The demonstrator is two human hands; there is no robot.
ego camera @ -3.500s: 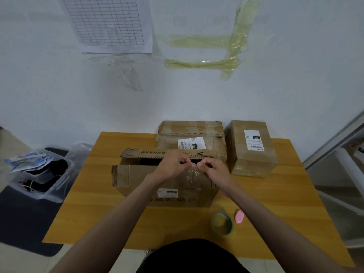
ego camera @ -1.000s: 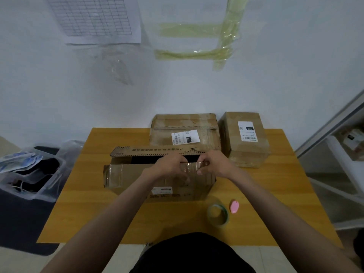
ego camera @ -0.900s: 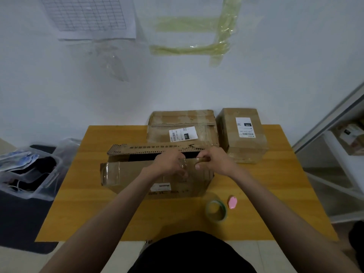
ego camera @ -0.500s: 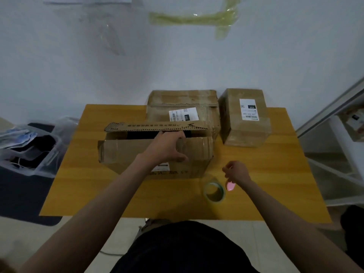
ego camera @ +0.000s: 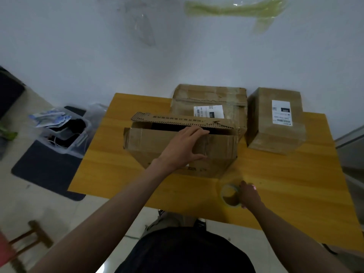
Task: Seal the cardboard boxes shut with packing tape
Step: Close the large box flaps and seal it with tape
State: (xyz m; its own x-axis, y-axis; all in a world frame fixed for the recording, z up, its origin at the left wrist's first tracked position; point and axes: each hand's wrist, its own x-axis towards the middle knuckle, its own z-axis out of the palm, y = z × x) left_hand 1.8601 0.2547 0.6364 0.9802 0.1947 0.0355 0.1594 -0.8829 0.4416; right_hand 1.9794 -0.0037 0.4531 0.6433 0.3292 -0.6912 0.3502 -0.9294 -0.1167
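A long cardboard box lies in the middle of the wooden table, its far flap with a jagged edge raised and a dark gap showing beneath it. My left hand presses flat on the near flap with straight fingers. At the table's front edge my right hand grips the roll of clear packing tape. A small pink object shows just above the knuckles; what it is cannot be made out.
Two more cardboard boxes stand at the back: a wide one behind the open box and a labelled one at the right. A clear plastic bin sits on a dark mat left of the table. A wooden stool is at lower left.
My right hand left the box flap, came down to the table front and took hold of the tape roll. My left hand stayed on the flap. The camera tilted down.
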